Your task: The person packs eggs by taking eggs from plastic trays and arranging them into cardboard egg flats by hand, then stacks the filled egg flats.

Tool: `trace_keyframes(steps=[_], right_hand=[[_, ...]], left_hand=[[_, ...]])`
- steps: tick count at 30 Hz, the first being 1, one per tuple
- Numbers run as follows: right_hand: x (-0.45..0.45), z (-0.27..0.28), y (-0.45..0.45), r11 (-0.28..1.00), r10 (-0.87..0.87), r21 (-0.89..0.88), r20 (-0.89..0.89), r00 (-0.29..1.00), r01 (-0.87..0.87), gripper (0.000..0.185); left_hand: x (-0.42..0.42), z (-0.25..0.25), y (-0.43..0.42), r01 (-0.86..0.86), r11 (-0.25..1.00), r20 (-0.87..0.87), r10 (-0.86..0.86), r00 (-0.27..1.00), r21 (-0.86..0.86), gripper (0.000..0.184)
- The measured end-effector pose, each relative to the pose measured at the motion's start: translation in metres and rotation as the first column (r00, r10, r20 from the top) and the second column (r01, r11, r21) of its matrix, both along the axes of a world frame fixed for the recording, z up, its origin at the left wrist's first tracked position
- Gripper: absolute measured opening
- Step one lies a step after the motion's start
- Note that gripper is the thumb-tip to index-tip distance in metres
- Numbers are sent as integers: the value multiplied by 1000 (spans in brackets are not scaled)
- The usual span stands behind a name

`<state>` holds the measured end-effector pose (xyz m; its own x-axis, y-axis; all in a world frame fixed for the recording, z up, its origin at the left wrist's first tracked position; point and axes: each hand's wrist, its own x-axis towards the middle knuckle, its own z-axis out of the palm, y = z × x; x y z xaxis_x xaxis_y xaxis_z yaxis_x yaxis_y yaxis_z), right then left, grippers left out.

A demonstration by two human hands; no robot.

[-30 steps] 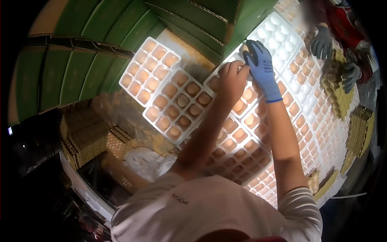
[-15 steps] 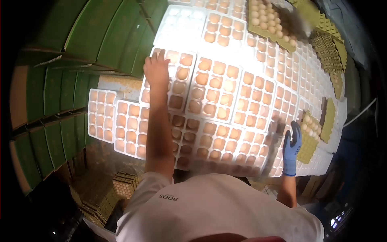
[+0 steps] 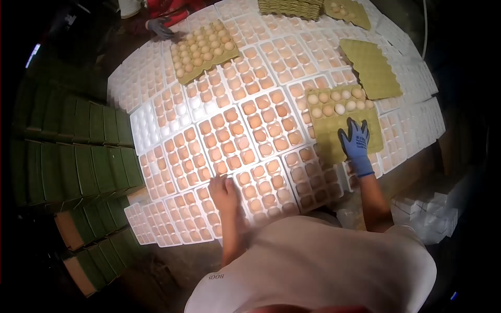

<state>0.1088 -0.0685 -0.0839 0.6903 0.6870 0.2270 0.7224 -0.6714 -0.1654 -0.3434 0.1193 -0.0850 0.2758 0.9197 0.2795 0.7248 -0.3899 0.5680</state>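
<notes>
My left hand (image 3: 224,194), bare, rests over the near edge of the white egg trays (image 3: 225,140); its fingers look loosely apart with nothing visible in them. In a blue glove with dark fingertips, my right hand (image 3: 357,140) lies with fingers spread on the bare part of a yellow-green pulp tray (image 3: 329,136). Brown and paler eggs (image 3: 340,108) fill the rows at that tray's far end. Under and around both hands, white trays hold brown eggs in square cells.
A full pulp egg tray (image 3: 203,49) sits at the far left, near a co-worker's gloved hand (image 3: 159,29). Stacked pulp trays (image 3: 291,7) and a flat pulp tray (image 3: 373,70) lie farther back. Green cartons (image 3: 78,151) line the left side. White packs (image 3: 428,214) are at the right.
The view has swung right along the trays. My left hand has left the trays by the green cartons, and my right hand has moved onto the pulp tray with its fingers spread.
</notes>
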Motion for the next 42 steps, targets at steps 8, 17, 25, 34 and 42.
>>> trace_keyframes(steps=[8,17,25,34,42], right_hand=[[116,20,-9,962,8,273,25,1000,-14,43],[181,27,-9,921,349,264,-225,910,-288,54],[225,24,-24,918,357,372,-629,691,-136,51],[158,88,-24,893,106,399,-637,763,209,34],[155,29,-30,799,403,542,-804,437,260,37]], left_hand=[[276,63,-36,600,800,60,-600,797,25,30],[386,43,-11,539,826,-334,-561,757,-165,30],[384,40,14,635,747,-251,-664,705,-195,32],[360,68,28,684,138,678,368,636,-717,22],[399,59,-5,578,745,-80,-633,770,-334,28]])
